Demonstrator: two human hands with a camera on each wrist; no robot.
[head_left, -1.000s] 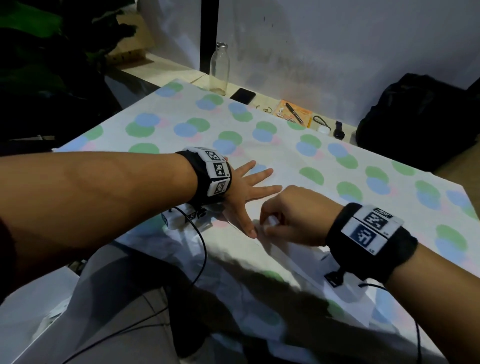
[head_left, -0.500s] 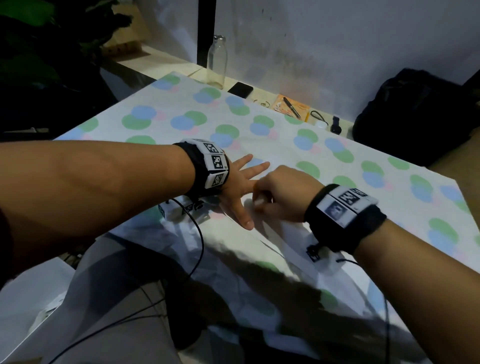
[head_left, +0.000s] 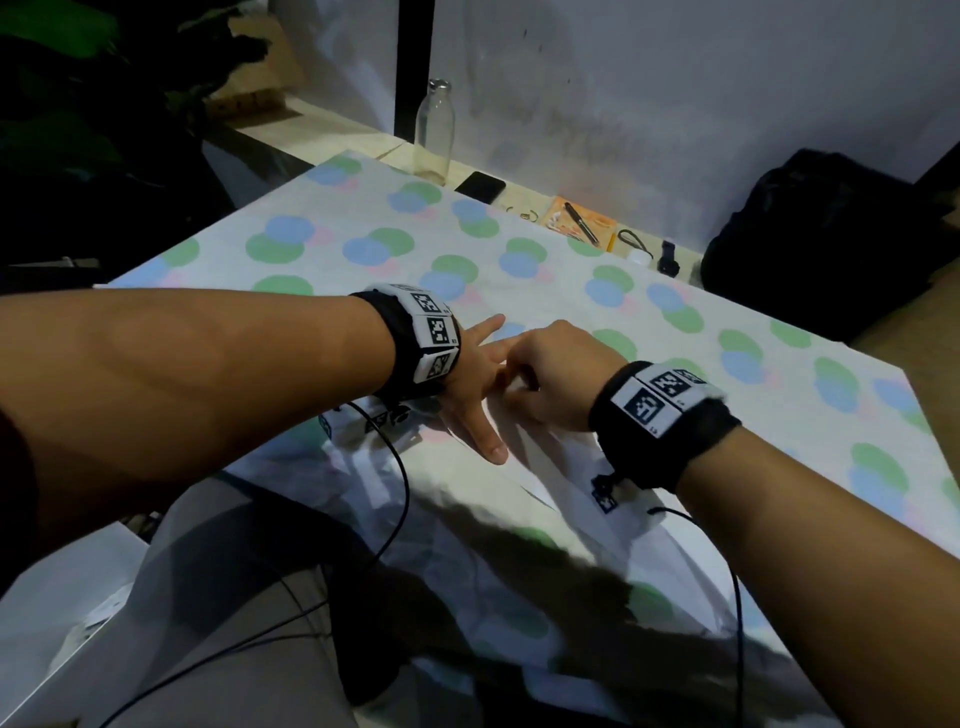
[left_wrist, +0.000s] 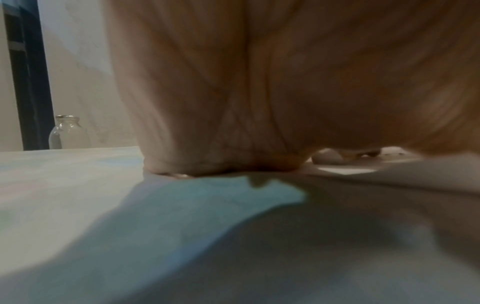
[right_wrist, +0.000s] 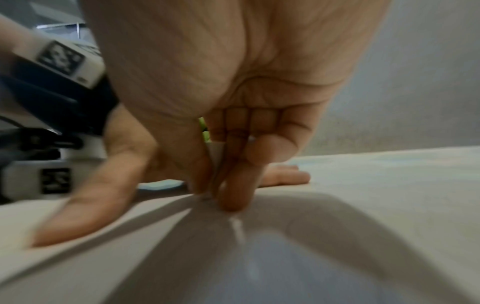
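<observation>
Surface: tabletop (head_left: 332, 124), pale wood. Only a bare strip shows along the far edge. The rest lies under a dotted paper sheet (head_left: 571, 291), white with blue, green and pink spots. The sheet runs from the far-left corner to the right edge and hangs crumpled over the near edge, in shadow.

Room: dim. Grey-white wall (head_left: 649, 78) directly behind the far edge, black post (head_left: 414, 62) at the far-left corner, dark leaves (head_left: 62, 78) off the left edge.

Far-edge strip, left to right: clear glass bottle (head_left: 434, 135) upright, black phone (head_left: 480, 186) lying flat, pen (head_left: 581, 222) on an orange packet (head_left: 602, 226), then small black bits I can't identify. Black bag (head_left: 831, 239) past the far-right corner.

left hand (head_left: 475, 395): fingers straight and spread, palm flat on the sheet just back from the middle of the near edge, pressing it down.

right hand (head_left: 556, 379): right against the left one. Thumb (right_wrist: 192, 160) and fingertips (right_wrist: 233, 197) are drawn together, pinching a raised fold of the sheet.

Hard to see:
- The right wrist view is motion-blurred, and the fold edge barely shows between thumb and fingers.
- In the head view the right knuckles hide the pinch.
- The left wrist view is almost all palm, with the lens down at the sheet. Only the bottle and wall show at its left.
- The hanging part of the sheet is cut off at the bottom of the head view.
</observation>
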